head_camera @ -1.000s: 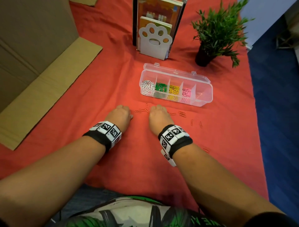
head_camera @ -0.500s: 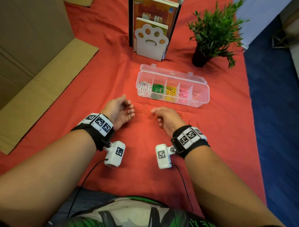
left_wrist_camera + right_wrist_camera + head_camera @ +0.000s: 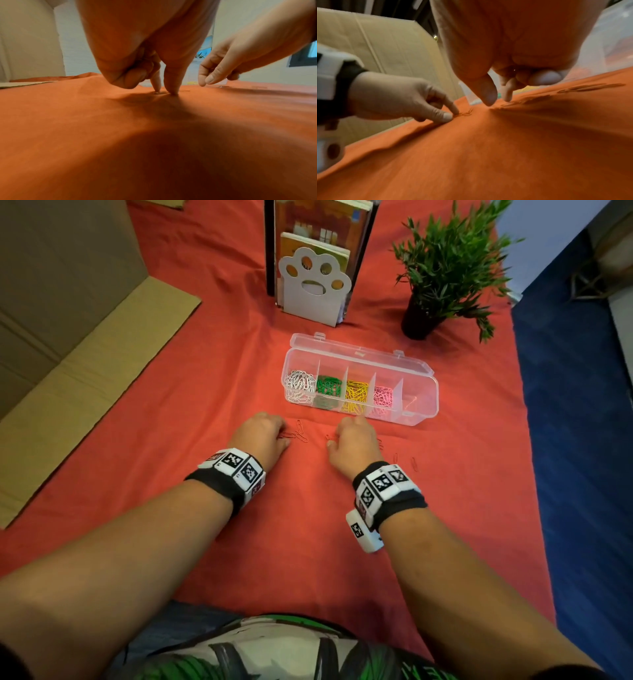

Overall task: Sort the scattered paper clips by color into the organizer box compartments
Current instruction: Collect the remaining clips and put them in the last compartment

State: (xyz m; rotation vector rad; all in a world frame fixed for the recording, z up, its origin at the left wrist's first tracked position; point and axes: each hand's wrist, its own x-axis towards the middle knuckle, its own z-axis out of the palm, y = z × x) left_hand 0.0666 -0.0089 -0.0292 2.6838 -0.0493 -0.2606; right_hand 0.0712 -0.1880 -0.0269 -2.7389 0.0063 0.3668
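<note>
Small orange paper clips (image 3: 301, 434) lie scattered on the orange cloth in front of the clear organizer box (image 3: 424, 412). Its compartments hold white, green, yellow and pink clips, and the rightmost has a single orange one. My left hand (image 3: 286, 436) presses thumb and forefinger tips together on an orange clip (image 3: 160, 92) on the cloth, its other fingers curled. My right hand (image 3: 497, 100) hovers just over more clips (image 3: 508, 104), thumb and forefinger slightly apart. Its other fingers are curled, and what they hold is hidden.
More orange clips (image 3: 414, 463) lie to the right of my right hand. Behind the box stand a paw-shaped bookend with books (image 3: 315, 285) and a potted plant (image 3: 442, 268). Flattened cardboard (image 3: 85, 354) covers the left side. The cloth's right edge drops to blue floor.
Both hands have turned palm down again from a half-rolled pose and moved forward onto the clips. The left hand's fingertips now close on one clip.
</note>
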